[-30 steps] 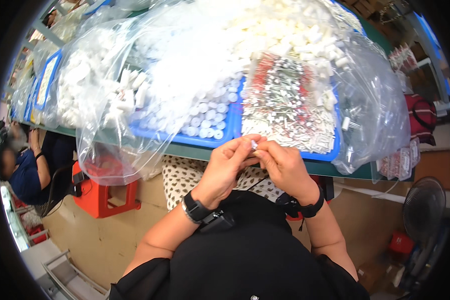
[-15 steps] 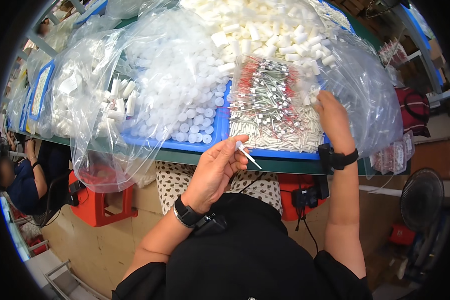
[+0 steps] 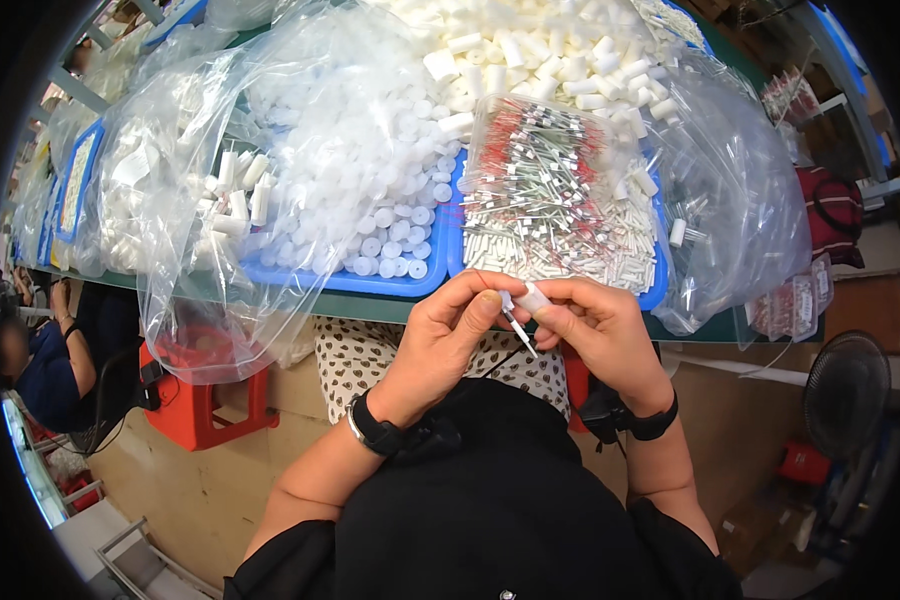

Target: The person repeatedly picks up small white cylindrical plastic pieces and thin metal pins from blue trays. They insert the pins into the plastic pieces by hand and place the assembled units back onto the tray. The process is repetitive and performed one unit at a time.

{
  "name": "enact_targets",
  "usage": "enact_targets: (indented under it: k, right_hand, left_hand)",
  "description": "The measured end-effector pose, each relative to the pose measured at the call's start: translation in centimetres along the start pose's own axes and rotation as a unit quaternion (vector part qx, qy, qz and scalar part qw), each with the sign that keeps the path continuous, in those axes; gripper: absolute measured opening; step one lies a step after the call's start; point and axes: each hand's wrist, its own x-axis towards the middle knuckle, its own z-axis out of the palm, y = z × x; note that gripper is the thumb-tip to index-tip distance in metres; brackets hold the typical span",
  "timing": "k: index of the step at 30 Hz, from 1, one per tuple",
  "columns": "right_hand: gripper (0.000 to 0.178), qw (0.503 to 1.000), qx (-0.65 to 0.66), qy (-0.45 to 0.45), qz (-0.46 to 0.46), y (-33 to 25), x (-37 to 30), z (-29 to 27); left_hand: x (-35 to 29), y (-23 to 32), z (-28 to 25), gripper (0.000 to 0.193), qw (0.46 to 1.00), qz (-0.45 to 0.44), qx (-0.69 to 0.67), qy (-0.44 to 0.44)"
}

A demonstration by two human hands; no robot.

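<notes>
My left hand (image 3: pixel 435 340) pinches a thin white rod (image 3: pixel 521 335) with a pale collar at its upper end; the rod slants down to the right. My right hand (image 3: pixel 610 335) holds a short white cylinder (image 3: pixel 533 297) between thumb and fingers, right beside the collar. Whether the two parts touch is hard to make out. Both hands meet in front of a blue tray (image 3: pixel 661 270) of small white tubes (image 3: pixel 570 262). On that tray rests a clear plastic box (image 3: pixel 478 180) of red-wired parts with thin pale stems.
To the left, another blue tray (image 3: pixel 390 291) carries translucent white discs (image 3: pixel 385 245) under a clear plastic bag (image 3: pixel 185 200). Larger white cylinders (image 3: pixel 570 60) are heaped at the back. More plastic bagging (image 3: pixel 735 200) lies at the right. A red stool (image 3: pixel 205 410) and a fan (image 3: pixel 847 395) stand below table height.
My right hand has come from the tray's right side to my left hand, bringing a white cylinder. My left hand still pinches the rod, slightly lower and further right.
</notes>
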Motion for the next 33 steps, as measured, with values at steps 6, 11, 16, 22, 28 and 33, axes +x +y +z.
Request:
enact_targets:
  k: [6,11,16,22,28,33]
  right_hand:
    - [0.024,0.979,0.147,-0.090,0.112,1.1,0.6,0.3]
    - [0.018,0.993,0.051,-0.084,0.062,0.6,0.1,1.8]
    - [0.018,0.952,0.232,-0.104,0.172,0.1,0.4,0.5]
    - [0.017,0.981,0.152,-0.080,0.087,1.0,-0.7,0.6]
    - [0.013,0.783,-0.559,0.264,-0.063,4.2,0.6,-11.1]
    - [0.017,0.653,-0.711,0.229,0.125,6.7,0.0,-17.8]
  left_hand:
    - [-0.9,-0.1,-0.3,0.034,0.991,-0.100,-0.079,0.031]
    - [-0.8,-0.4,-0.5,0.032,0.987,-0.117,-0.103,0.045]
    - [-0.4,-0.6,0.0,0.028,0.995,-0.083,-0.026,0.053]
    - [-0.6,-0.4,1.0,0.033,0.996,-0.092,-0.010,0.012]
    - [-0.5,-0.9,-0.2,0.020,0.987,-0.118,-0.112,-0.003]
    - [-0.4,-0.7,0.3,0.015,0.975,-0.136,-0.168,-0.045]
